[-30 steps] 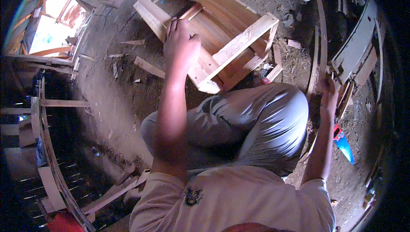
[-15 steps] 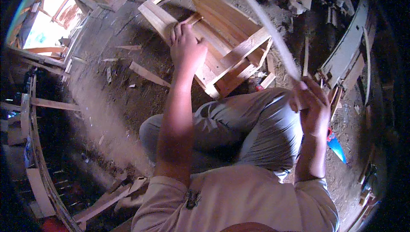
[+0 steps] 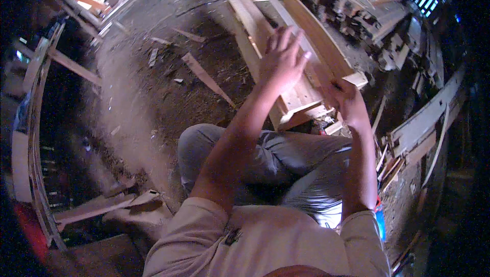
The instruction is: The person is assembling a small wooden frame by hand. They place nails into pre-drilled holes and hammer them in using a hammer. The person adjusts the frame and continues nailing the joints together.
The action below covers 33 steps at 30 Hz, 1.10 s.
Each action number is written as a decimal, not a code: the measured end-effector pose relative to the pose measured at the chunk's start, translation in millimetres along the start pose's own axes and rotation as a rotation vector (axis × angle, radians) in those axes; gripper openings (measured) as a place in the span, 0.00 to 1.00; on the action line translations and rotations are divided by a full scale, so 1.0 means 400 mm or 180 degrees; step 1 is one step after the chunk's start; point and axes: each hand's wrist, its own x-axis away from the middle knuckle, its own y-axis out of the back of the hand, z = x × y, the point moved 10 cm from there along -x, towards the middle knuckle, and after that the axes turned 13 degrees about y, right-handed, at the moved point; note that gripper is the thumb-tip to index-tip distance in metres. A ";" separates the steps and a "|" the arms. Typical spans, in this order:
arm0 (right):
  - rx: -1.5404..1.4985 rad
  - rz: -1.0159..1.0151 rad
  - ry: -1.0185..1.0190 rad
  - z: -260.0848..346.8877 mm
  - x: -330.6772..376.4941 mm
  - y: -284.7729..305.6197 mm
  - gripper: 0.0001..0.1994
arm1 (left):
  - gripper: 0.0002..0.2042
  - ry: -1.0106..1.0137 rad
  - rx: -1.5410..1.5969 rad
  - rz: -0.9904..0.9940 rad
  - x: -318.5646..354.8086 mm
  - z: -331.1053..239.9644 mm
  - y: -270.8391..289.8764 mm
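A long, open wooden box frame (image 3: pixel 319 40) of pale boards lies on the ground in front of my knees, tilted away toward the upper left. A thin wooden strip (image 3: pixel 277 7) runs lengthwise over its opening. My right hand (image 3: pixel 349 104) is closed at the near end of this strip, by the frame's near right corner; the fingers are blurred. Above the middle of the frame, beside the strip, my left hand (image 3: pixel 283 63) has its fingers apart and holds nothing. It hides part of the boards below.
Scrap wood is piled (image 3: pixel 377 19) at the far right. A loose tapered wood piece (image 3: pixel 206 79) lies on the dirt floor left of the frame. A blue-and-red tool (image 3: pixel 381 221), partly hidden, rests beside my right arm. Long boards (image 3: pixel 426 124) stand at the right.
My right hand has brought the strip from raised at the right to over the frame. My left hand has let go of the frame's left board and moved right. The view has shifted.
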 end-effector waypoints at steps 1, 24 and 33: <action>0.0164 0.0256 -0.0004 0.018 -0.004 -0.017 0.16 | 0.25 -0.0125 0.0003 -0.0192 0.014 -0.012 0.017; 0.1552 0.0525 0.1424 0.152 0.008 -0.004 0.24 | 0.10 -0.0035 -0.0256 0.0335 -0.002 0.026 -0.026; 0.0776 0.0383 0.1773 0.098 0.024 -0.012 0.26 | 0.09 -0.0326 -0.0786 0.0291 -0.003 -0.004 -0.027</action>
